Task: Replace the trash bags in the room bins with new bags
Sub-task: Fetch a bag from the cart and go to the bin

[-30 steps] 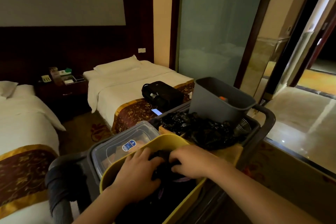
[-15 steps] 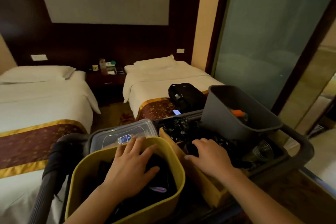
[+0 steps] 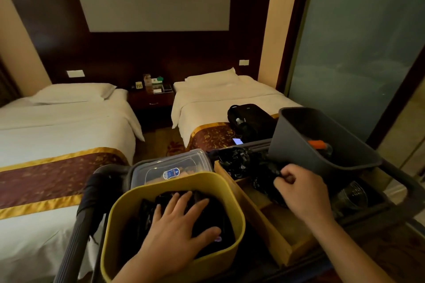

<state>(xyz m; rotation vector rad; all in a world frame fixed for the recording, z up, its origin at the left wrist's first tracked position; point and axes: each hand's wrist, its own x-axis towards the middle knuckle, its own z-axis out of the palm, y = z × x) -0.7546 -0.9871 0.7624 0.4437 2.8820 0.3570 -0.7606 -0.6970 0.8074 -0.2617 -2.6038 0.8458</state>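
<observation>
A yellow bin (image 3: 232,193) stands on the cart in front of me with black bag material (image 3: 220,220) inside it. My left hand (image 3: 177,225) lies flat inside the bin, fingers spread, pressing on that black material. To the right, a heap of crumpled black trash bags (image 3: 243,163) lies in a wooden tray (image 3: 273,230). My right hand (image 3: 299,188) is closed, pinching a piece of the black bags at the heap's right side. A grey bin (image 3: 296,145) stands tilted behind, with an orange item (image 3: 318,144) inside.
A clear lidded plastic box (image 3: 161,163) sits behind the yellow bin. The cart's dark handle (image 3: 92,193) runs along the left. Two white beds (image 3: 57,126) lie beyond, with a nightstand (image 3: 151,99) between them and a black backpack (image 3: 250,117) on the right one. A glass wall (image 3: 356,53) stands at right.
My right hand left the yellow bin, crossed right to the black bag heap and closed on a bag. My left hand stayed in the bin. The view turned left.
</observation>
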